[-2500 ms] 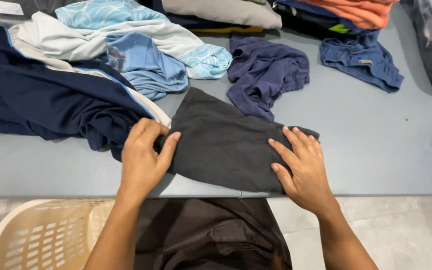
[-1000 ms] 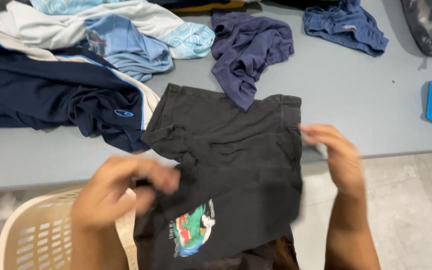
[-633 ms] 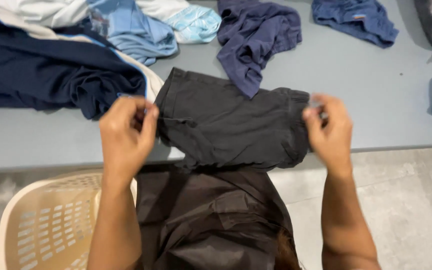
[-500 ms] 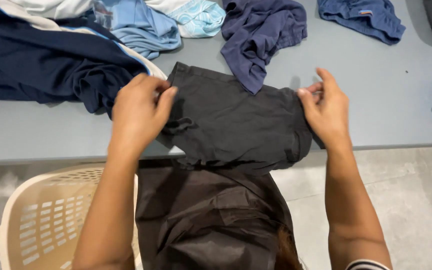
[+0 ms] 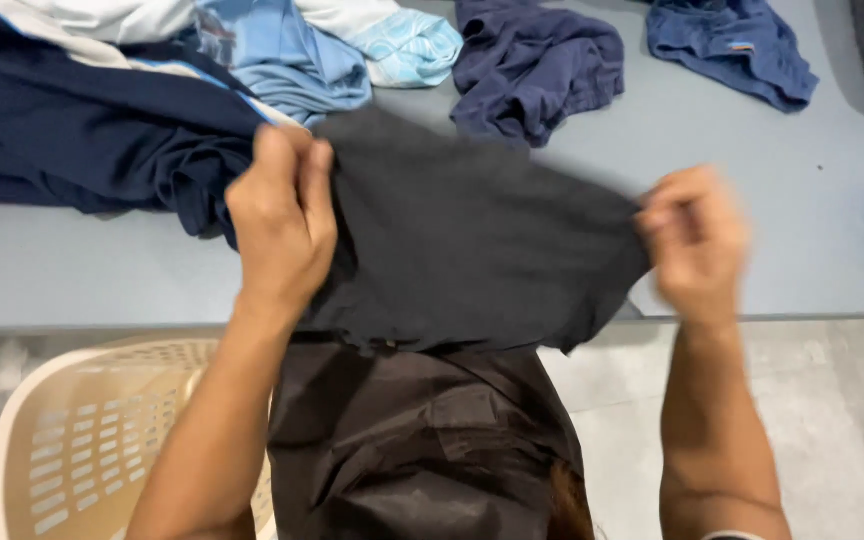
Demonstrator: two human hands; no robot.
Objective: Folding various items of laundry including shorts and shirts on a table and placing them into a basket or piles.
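Both hands lift a dark grey cotton garment (image 5: 462, 240) taut above the grey surface (image 5: 72, 280): left hand (image 5: 282, 215) and blurred right hand (image 5: 692, 235) each pinch an edge, spreading it flat.

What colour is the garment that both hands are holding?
The garment is dark charcoal grey, nearly black, and plain where it shows; the head view shows it.

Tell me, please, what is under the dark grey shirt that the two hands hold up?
Under the dark grey shirt are the grey table and, nearer, a brown garment. The left hand and right hand grip its sides. The table part directly beneath is covered.
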